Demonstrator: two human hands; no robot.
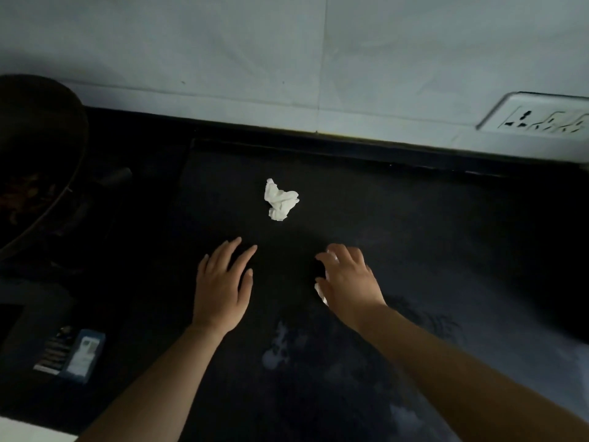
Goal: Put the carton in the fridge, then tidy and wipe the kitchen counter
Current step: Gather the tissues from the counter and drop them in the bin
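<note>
A crumpled white tissue (280,200) lies on the black kitchen counter (414,244), a little beyond both hands. My left hand (223,285) rests flat on the counter with its fingers spread and nothing in it. To its right, my right hand (349,277) is curled over a second piece of white tissue (321,293); only small white bits show under the palm and fingers. No carton or fridge is in view.
A dark wok (35,161) with food in it sits on a stove at the far left. A small blue and white box (83,355) lies at the left front. A white wall socket (541,118) is at the back right on the tiled wall.
</note>
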